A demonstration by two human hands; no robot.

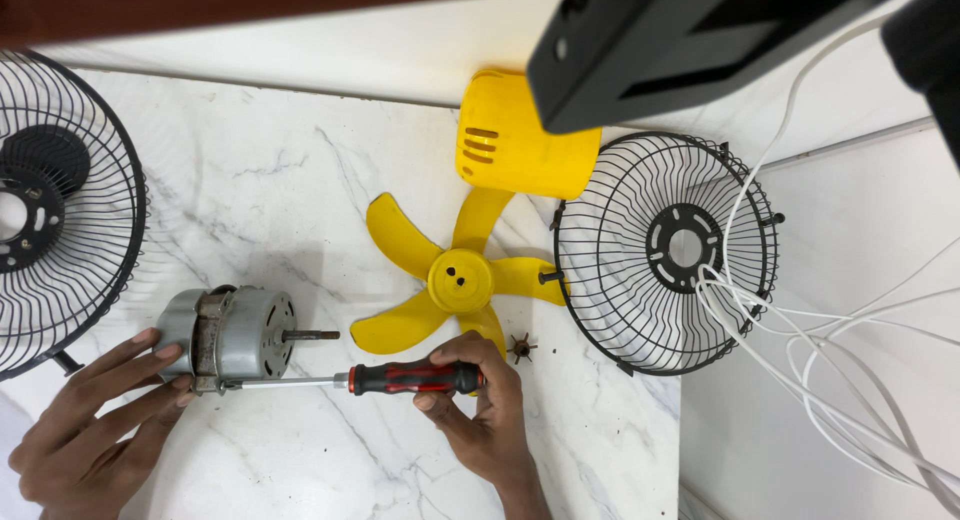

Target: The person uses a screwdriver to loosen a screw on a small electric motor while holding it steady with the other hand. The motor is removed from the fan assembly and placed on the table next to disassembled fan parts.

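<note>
Left fan guard (55, 205) cut off by frame edge; black object (690, 40) overhead hides top of yellow housing (510, 145). Left hand (95, 420) steadies grey motor (235, 335), fingers resting on it, not clenched. Right hand (480, 400) grips red-black screwdriver (410, 378), tip at motor. Yellow fan blade (455, 280) right of motor, second guard (665, 250) and white cables (830, 370) beyond. White marble table (300, 180).

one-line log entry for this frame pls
left hand: steadies fan motor | right hand: grips screwdriver, tip at motor | nearby: yellow blade, wire guard
</note>
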